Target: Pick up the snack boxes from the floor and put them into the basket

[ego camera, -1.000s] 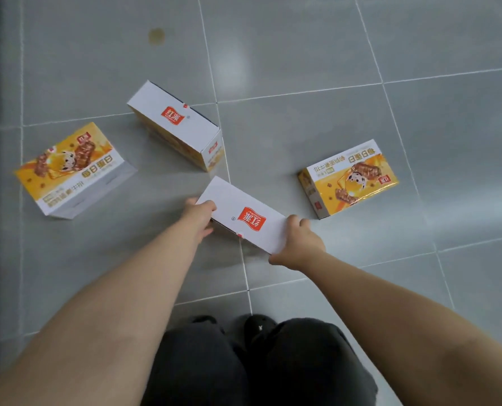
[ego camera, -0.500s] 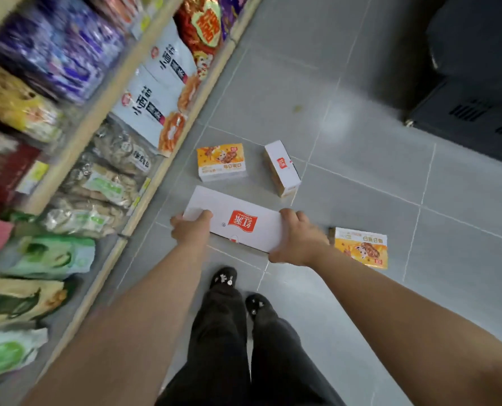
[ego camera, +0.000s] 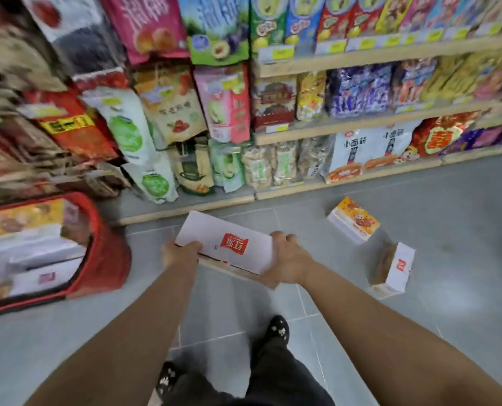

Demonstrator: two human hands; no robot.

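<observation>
Since half a second ago the view has swung round to face the shelves [ego camera: 361,61], and the red basket [ego camera: 106,259] has come into frame. The two loose boxes now lie right of the held box [ego camera: 229,241] rather than beyond it. Grip on it unchanged.

Far left of the held box: the basket, standing on the grey tiled floor [ego camera: 448,332]. It is motion-blurred, with several snack boxes [ego camera: 24,218] already lying inside, yellow and white faces up.

Left hand [ego camera: 179,253] clamps the held box's left short end, thumb on the top face, other fingers hidden beneath.

Held box itself: white face with a red logo upward, long axis running left to right, slightly tilted, clear of the floor.

Right hand [ego camera: 284,259] clamps the opposite end, fingers curled over the far edge.

Right of the held box, on the floor: a yellow-faced box [ego camera: 353,221] near the shelf base, and nearer me a white-faced box [ego camera: 396,268] standing on its side. The two are close but apart.

Beyond the held box, the wooden shelves are packed with bagged snacks. Below it, black shoes [ego camera: 277,328] and dark trousers.
</observation>
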